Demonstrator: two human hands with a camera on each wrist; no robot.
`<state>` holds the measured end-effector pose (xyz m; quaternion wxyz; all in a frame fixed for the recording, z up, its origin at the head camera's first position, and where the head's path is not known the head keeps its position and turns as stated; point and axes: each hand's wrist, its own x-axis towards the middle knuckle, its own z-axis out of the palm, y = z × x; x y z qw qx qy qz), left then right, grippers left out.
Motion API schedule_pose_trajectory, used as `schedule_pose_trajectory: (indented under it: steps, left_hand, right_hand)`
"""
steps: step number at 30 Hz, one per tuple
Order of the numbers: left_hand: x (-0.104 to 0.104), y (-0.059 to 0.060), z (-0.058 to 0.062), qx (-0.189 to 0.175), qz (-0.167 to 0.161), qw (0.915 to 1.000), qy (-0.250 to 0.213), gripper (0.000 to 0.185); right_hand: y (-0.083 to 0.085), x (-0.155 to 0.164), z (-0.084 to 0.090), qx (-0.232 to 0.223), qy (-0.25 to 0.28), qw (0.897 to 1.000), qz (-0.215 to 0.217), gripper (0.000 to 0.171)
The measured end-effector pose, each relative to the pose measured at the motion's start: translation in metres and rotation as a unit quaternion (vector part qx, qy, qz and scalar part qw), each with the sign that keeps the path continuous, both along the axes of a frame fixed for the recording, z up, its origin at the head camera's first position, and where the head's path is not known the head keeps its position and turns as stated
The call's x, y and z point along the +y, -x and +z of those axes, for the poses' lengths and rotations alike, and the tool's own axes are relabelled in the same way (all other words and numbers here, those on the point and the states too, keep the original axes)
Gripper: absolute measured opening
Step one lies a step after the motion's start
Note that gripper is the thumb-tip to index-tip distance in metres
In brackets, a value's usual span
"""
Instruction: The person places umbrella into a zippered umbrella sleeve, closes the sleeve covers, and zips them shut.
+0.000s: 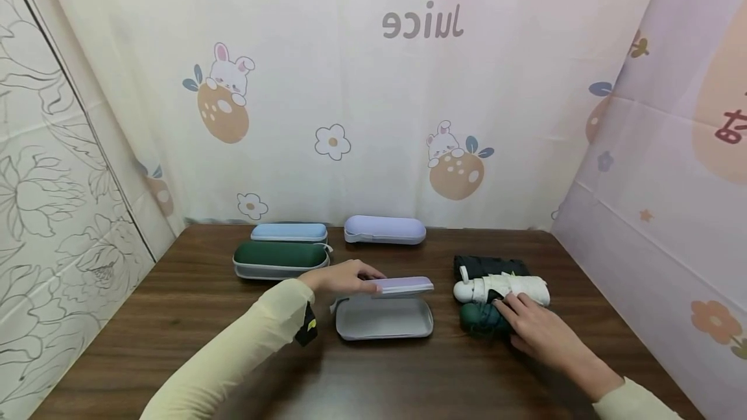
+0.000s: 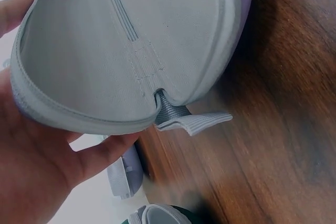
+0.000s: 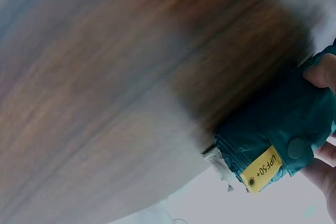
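Note:
In the head view, an umbrella case with a grey inside and a lavender lid lies unzipped in mid-table. My left hand grips the lid and holds it raised; the left wrist view shows the thumb and fingers around its rim, with a fabric tab by the hinge. To the right, my right hand holds a folded dark green umbrella. Thumb and fingers lie on opposite sides of it in the right wrist view, where a yellow UPF50+ tag shows.
Just behind the green umbrella lie a white folded umbrella and a black one. A closed green case, a light blue case and a lavender case sit toward the table's back edge, before a printed curtain.

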<state>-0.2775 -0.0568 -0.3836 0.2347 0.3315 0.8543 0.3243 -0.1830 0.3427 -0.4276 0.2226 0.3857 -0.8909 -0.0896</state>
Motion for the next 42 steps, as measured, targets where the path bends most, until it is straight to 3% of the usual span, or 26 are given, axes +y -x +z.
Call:
schedule_pose_trajectory:
  steps: [7, 17, 30, 36, 42]
  left_hand:
    - [0.003, 0.0, -0.001, 0.001, -0.003, 1.0, 0.006, 0.047]
    - [0.003, 0.003, -0.004, 0.005, 0.003, 1.0, 0.007, 0.047]
    - [0.006, 0.002, -0.006, -0.008, 0.005, 0.9999, -0.006, 0.046]
    - [0.006, 0.003, -0.007, -0.006, 0.001, 1.0, -0.005, 0.046]
    - [0.003, 0.005, -0.009, -0.004, 0.0, 1.0, -0.008, 0.046]
  right_hand:
    - [-0.008, -0.014, 0.014, -0.008, 0.001, 1.0, 0.005, 0.066]
    - [-0.008, -0.061, 0.033, 0.021, 0.007, 0.999, 0.038, 0.059]
    - [0.002, -0.12, 0.029, 0.063, -0.023, 0.997, 0.041, 0.053]
    - [0.003, -0.133, 0.021, 0.096, -0.014, 0.994, 0.056, 0.031]
    - [0.002, -0.141, 0.016, 0.109, -0.006, 0.992, 0.067, 0.036]
